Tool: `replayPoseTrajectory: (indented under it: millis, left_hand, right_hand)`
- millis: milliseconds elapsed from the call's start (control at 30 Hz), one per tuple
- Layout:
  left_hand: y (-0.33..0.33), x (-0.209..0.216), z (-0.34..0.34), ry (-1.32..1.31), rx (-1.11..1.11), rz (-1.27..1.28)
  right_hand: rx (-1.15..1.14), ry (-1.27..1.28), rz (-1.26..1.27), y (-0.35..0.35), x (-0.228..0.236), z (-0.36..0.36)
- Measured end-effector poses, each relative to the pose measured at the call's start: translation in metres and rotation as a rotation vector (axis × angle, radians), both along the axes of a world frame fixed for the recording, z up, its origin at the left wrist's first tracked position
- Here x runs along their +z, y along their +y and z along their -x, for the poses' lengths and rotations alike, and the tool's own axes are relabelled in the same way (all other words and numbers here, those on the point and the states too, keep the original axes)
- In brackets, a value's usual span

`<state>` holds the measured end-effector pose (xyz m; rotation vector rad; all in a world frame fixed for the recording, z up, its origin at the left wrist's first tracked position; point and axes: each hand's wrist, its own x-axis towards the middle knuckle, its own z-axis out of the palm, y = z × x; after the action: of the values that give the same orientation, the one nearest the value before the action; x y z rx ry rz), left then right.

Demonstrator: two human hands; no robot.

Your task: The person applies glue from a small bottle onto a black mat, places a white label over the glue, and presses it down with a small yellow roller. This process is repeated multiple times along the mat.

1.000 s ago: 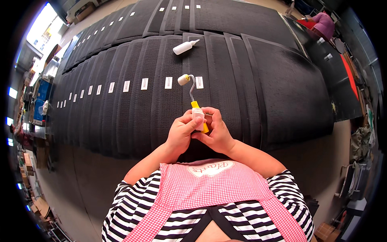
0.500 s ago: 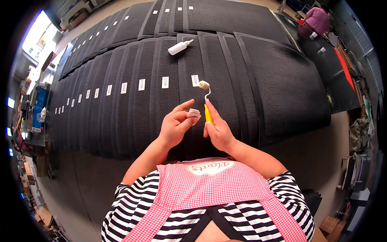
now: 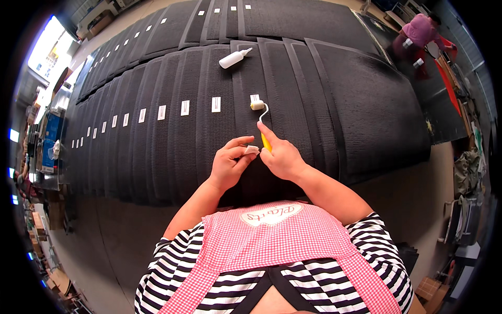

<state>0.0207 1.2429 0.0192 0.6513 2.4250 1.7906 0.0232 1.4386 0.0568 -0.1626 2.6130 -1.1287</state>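
1. Now brings roller [image 3: 257,105] from beside the white label [image 3: 254,98] to over its near end; apparently presses there.
2. Wraps right hand [image 3: 282,158] around yellow handle [image 3: 266,142], nearer than label.
3. Pinches white slips [image 3: 251,150] in left hand [image 3: 226,166], fingers half-curled, nearer than label.

Pink gingham apron [image 3: 285,243] over black-and-white striped top [image 3: 175,267]
The apron carries a pale lettered patch [image 3: 272,214]; the top has black neckline trim [image 3: 274,276].
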Motion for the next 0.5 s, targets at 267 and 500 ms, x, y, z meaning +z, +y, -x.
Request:
replayPoseTrajectory:
  millis: [267, 500]
  left_hand:
    - [0.001, 0.004, -0.002, -0.021, -0.002, -0.04]
    - [0.0, 0.001, -0.001, -0.002, 0.007, -0.042]
  right_hand:
    - [-0.039, 0.088, 0.16, 0.004, -0.002, -0.008]
    - [-0.015, -0.012, 0.022, -0.003, 0.002, -0.006]
